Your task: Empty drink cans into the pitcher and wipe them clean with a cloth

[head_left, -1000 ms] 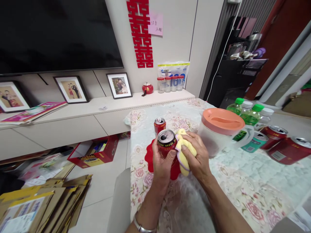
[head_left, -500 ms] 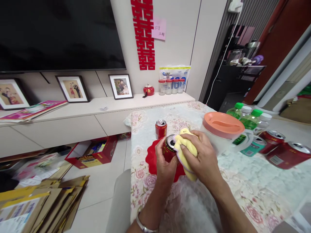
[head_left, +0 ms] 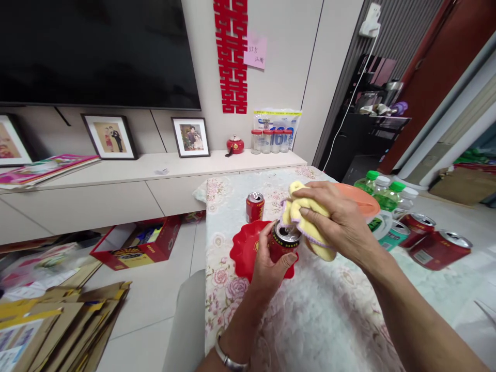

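Your left hand has its fingers and thumb wrapped around an opened red can, held at the right side of the red scalloped dish; whether its base touches the dish is hidden from me. Your right hand grips a bunched yellow cloth against the can's rim. Pressing hard there could twist the can in your hold, and the tab or opening could snag the cloth. A wide right-elbow swing might knock the orange-lidded pitcher behind that hand.
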The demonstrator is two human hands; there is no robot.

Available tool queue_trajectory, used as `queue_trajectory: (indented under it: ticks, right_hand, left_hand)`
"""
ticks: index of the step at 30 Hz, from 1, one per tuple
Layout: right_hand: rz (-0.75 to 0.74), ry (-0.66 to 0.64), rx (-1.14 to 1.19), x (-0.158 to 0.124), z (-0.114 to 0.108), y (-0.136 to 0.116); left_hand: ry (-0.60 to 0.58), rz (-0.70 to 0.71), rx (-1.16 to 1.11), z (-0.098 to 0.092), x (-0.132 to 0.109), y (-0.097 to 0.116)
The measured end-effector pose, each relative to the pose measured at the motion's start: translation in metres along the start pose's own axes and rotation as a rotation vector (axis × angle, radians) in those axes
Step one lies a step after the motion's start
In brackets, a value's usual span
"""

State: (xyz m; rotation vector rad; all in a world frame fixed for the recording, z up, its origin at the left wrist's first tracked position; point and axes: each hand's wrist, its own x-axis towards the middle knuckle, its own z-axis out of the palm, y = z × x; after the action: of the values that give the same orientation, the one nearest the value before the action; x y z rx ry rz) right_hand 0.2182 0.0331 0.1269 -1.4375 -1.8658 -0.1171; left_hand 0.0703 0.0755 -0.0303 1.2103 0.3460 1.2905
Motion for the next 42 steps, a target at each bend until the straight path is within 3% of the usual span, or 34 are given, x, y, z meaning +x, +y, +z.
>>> queue_trajectory:
  ticks: [2,6,9,12,15,22,24,28,30,35,39,42]
  right_hand:
    - [0.024,0.120,-0.048,-0.005,0.004,-0.003]
    - [0.022,0.237,-0.223,-0.018,0.013,-0.008]
    - [0.017,0.351,-0.202,-0.024,0.015,-0.009]
    - [-0.001,0.347,-0.119,-0.022,0.012,-0.010]
    - [-0.075,0.353,-0.187,-0.017,0.008,-0.011]
    - [-0.028,0.651,-0.086,-0.010,0.000,-0.016]
    - [-0.057,0.612,-0.138,-0.010,-0.004,-0.015]
    - [-0.091,0.378,-0.220,-0.011,-0.012,-0.013]
    - [-0.047,0.418,-0.207,-0.015,-0.017,-0.015]
    - [-0.004,0.698,-0.168,-0.029,-0.027,-0.023]
    - [0.018,0.579,-0.144,-0.040,-0.022,-0.023]
    - [0.039,0.502,-0.104,-0.049,-0.001,-0.016]
  left_hand:
    - [0.028,0.022,0.022,0.000,-0.001,-0.001]
    - [0.113,0.063,0.188,-0.002,0.000,-0.002]
    - [0.157,0.101,0.330,-0.004,0.000,-0.002]
    - [0.149,0.116,0.401,-0.005,-0.001,-0.002]
    - [0.128,0.120,0.420,-0.005,-0.001,-0.003]
    - [0.092,0.108,0.416,-0.006,-0.002,-0.001]
    - [0.094,0.081,0.365,-0.005,-0.002,0.000]
    - [0.121,0.034,0.225,-0.003,-0.002,-0.001]
    - [0.143,0.029,0.197,-0.003,-0.001,-0.002]
    - [0.182,-0.002,0.185,-0.005,0.001,-0.007]
    - [0.148,-0.063,0.077,-0.006,0.001,-0.009]
    - [0.100,-0.075,-0.040,-0.003,0.000,-0.007]
